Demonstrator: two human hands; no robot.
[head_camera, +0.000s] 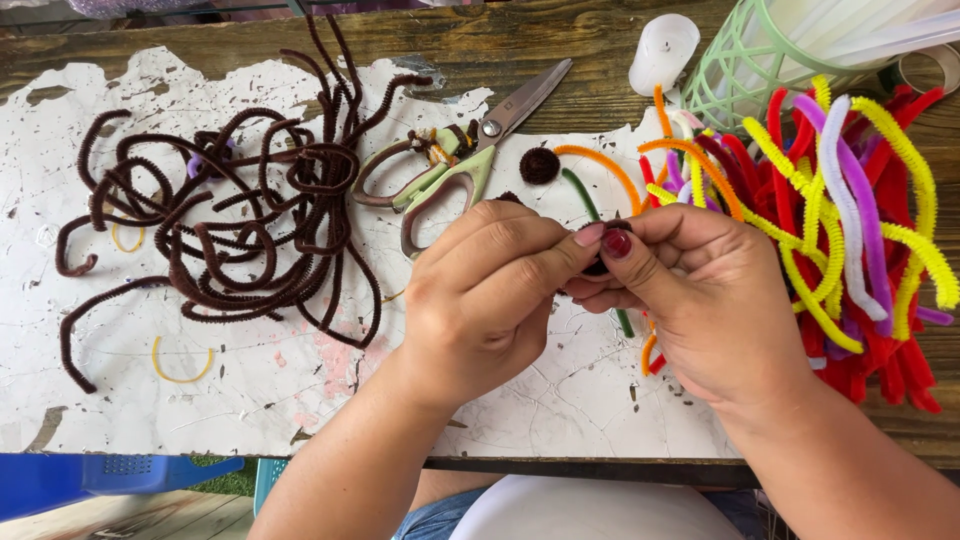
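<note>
Left hand (480, 300) and right hand (700, 295) meet mid-counter (250, 390), fingertips pinched together on a small dark brown coil (597, 266), mostly hidden between them. Green pipe cleaner (583, 197) runs under the hands. Scissors (470, 150) lie just above the left hand, a finished brown coil (539, 165) beside them. Tangle of brown pipe cleaners (250, 220) far left; mixed coloured pile (850, 230) right, green basket (740, 60) above it.
</note>
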